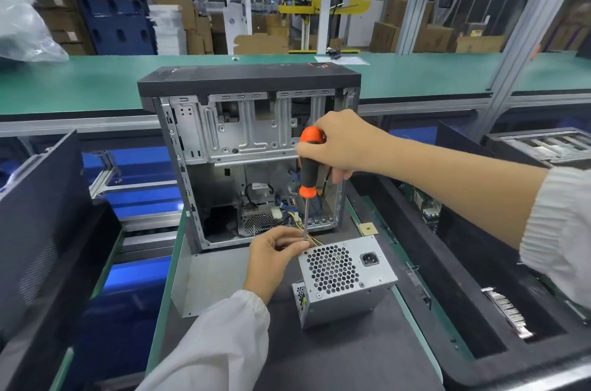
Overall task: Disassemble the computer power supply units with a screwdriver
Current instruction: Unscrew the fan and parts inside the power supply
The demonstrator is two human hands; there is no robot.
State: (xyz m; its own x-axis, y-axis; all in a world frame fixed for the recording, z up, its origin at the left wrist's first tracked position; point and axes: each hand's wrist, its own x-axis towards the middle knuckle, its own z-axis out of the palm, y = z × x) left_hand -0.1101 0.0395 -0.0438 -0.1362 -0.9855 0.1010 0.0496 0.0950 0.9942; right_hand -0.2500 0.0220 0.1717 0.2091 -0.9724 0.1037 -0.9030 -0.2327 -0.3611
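The right hand (335, 144) grips the upright screwdriver (308, 166), its tip down at the top rear corner of the PSU (343, 278) mid-bench, where the left hand (271, 254) pinches the shaft.

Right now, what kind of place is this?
Probably a factory workshop where computers get taken apart: a long green workbench, an opened computer case beside a power supply unit, and stacked cardboard boxes behind.
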